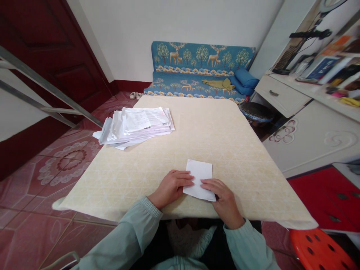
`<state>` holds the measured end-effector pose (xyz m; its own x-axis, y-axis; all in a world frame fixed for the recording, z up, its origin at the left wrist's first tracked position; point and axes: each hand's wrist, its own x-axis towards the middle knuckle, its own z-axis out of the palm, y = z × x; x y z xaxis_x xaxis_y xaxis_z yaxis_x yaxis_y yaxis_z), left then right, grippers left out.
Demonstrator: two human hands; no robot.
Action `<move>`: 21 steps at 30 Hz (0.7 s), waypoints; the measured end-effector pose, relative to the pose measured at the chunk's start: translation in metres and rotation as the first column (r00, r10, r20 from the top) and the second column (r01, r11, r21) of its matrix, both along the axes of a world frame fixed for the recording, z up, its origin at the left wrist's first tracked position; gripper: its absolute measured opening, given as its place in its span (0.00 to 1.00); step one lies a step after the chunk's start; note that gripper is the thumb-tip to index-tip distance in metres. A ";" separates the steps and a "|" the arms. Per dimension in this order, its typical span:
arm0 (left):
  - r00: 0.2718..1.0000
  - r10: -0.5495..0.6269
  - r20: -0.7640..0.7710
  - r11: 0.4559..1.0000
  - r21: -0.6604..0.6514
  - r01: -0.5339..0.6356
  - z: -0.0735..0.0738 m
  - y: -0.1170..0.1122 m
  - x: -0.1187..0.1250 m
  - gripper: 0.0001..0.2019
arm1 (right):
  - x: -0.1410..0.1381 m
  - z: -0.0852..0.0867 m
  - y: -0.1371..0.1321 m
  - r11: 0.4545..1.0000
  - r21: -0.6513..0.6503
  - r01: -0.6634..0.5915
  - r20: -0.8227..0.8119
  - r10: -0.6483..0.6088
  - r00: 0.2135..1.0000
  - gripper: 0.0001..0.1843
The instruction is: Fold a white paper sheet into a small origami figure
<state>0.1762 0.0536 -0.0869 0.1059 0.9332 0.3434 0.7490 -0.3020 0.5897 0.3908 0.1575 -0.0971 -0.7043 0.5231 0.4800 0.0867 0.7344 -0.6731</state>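
Resting on one small piece of white paper (200,169), two hands work near the close edge of a table spread with a cream cloth (225,138). Take that paper as the dial's centre, twelve pointing away from the person. The left hand (173,183) comes in at nine o'clock, its fingers close together and laid across the paper's left edge. The right hand (224,197) comes in at four o'clock, its fingers also together, slightly bent over the lower right part. The thumbs do not show clearly enough to tell whether either hand pinches the paper from beneath.

The step in hand looks like folding or smoothing, judging by the flat fingers and the paper's compact shape. A further move of that kind would call for one hand to steady the paper while the other's fingertips press along an edge, corners lined up first.

Between ten and eleven o'clock, well apart from the hands, a loose stack of papers (140,125) sits with uneven edges, partly overhanging the table's left side.

As for containers, a pale drawer (284,99) toward half past one is shut, and a red cabinet (316,202) at three o'clock looks closed too, so what they hold cannot be seen
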 end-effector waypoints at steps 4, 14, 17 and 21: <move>1.000 -0.004 0.012 0.998 -0.055 0.004 0.002 -0.006 0.003 0.18 | 0.002 0.004 -0.004 0.998 -0.063 0.008 0.056 -0.005 0.998 0.13; 0.906 0.420 -0.054 0.879 -0.222 -0.421 0.012 0.008 0.021 0.11 | -0.019 0.001 0.006 0.857 -0.214 0.468 0.270 -0.409 0.872 0.14; 0.881 0.474 0.000 0.862 -0.203 -0.464 0.008 0.019 0.020 0.09 | -0.023 0.005 0.011 0.838 -0.188 0.513 0.314 -0.444 0.839 0.14; 0.858 0.509 0.068 0.848 -0.212 -0.486 0.001 0.029 0.015 0.07 | -0.026 0.011 0.008 0.809 -0.102 0.579 0.363 -0.511 0.779 0.13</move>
<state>0.1911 0.0828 -0.0857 -0.4196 0.8962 0.1438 0.6918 0.2132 0.6899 0.3647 0.1651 -0.0863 -0.3619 0.9223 0.1353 0.6554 0.3550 -0.6667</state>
